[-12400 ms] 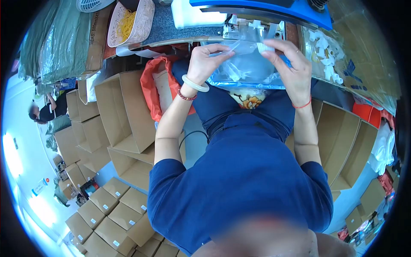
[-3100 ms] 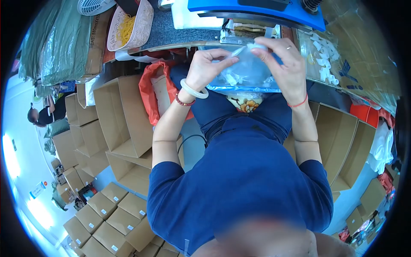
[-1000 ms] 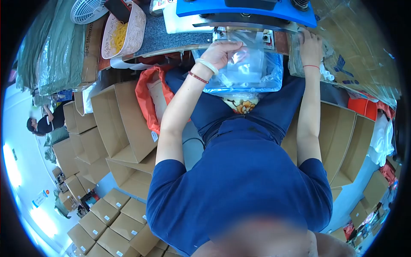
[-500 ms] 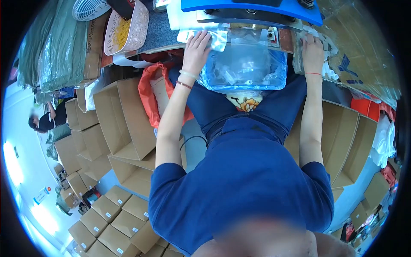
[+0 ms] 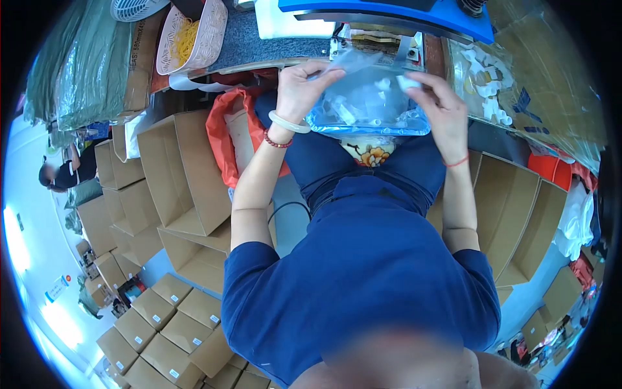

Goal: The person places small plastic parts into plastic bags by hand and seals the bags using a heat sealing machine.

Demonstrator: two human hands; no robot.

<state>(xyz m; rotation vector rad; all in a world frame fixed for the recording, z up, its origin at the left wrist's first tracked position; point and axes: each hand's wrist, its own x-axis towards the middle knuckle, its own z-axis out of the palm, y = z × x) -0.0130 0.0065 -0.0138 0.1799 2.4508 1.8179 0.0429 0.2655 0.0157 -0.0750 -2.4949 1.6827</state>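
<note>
My left hand (image 5: pixel 304 89) pinches the edge of a clear plastic bag (image 5: pixel 355 61), which is stretched out in front of the blue machine. Between the thumb and fingers of my right hand (image 5: pixel 443 110) is a small white plastic part (image 5: pixel 406 83), close to the bag's right side. Below both hands, a blue-lined bin (image 5: pixel 414 127) on my lap holds several clear bags with white parts in them. More loose white parts (image 5: pixel 490 84) lie on the bench to the right of my right hand.
A blue machine (image 5: pixel 395 19) spans the far edge of the bench. At the left stands a white basket (image 5: pixel 210 48) with yellow rubber bands (image 5: pixel 186 42). Open cardboard boxes (image 5: pixel 172 175) flank me, and a red bag (image 5: pixel 223 139) hangs by my left leg.
My left hand has lifted the clear bag off the bench edge and moved right. My right hand has come from the pile of loose parts toward the bag, now with a white part.
</note>
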